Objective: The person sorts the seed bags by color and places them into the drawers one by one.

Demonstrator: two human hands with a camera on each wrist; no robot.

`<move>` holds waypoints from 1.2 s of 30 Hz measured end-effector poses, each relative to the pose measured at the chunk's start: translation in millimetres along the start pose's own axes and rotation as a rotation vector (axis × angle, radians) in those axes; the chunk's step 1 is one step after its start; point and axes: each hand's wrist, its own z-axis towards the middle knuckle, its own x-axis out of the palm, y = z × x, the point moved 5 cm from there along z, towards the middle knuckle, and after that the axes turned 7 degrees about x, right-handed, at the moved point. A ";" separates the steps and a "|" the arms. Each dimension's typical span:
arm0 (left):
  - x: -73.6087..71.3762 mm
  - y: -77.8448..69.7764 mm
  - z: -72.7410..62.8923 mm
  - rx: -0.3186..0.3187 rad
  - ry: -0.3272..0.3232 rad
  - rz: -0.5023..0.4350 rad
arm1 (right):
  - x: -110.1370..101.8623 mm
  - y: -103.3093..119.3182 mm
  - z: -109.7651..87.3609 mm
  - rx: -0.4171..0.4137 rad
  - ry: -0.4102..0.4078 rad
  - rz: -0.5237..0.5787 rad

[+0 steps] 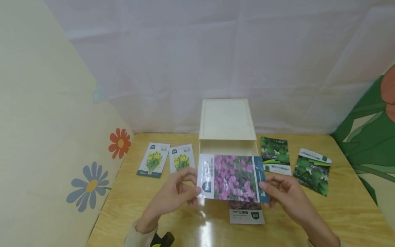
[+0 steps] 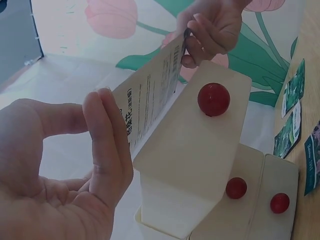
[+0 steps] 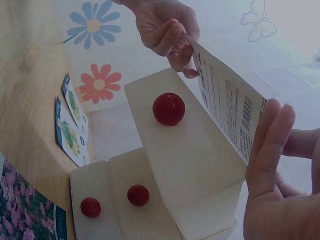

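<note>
Pinched by its 2 short ends, a pink-flower packet (image 1: 237, 178) is held sideways between the left hand (image 1: 180, 190) and the right hand (image 1: 285, 192). Each thumb presses the picture side, with fingers behind; the left hand has the white end, the right hand the dark blue end. Both wrist views show the packet's back, with printed text and a barcode

It is raised over the pulled-out top drawer (image 2: 195, 145) of a white cabinet (image 1: 226, 118); whether it touches the drawer, I cannot tell. That drawer front carries a round red knob (image 2: 214, 99), and 2 more drawer fronts (image 2: 252, 167) sit below, pushed in, each with its own red knob

On the wooden table (image 1: 348, 219), another pink-flower packet (image 1: 247, 216) lies partly hidden behind the held packet in the head view. To the left of the cabinet are 2 yellow-flower packets (image 1: 153, 161), close together; to the right, 2 green-leaf packets (image 1: 313, 173), near each other. White cloth (image 1: 169, 61) hangs behind the table, and the left wall bears a red flower (image 1: 119, 143) and a blue flower (image 1: 91, 186)
</note>
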 end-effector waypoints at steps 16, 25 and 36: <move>-13.3 4.1 13.1 -0.117 -0.148 0.171 | -9.8 6.5 12.8 0.021 0.069 0.154; -16.4 5.6 19.5 -0.160 -0.172 0.182 | -16.0 5.2 16.7 0.024 0.008 0.141; -21.6 11.3 24.6 -0.201 -0.178 0.165 | -20.3 4.3 23.9 0.094 -0.079 0.062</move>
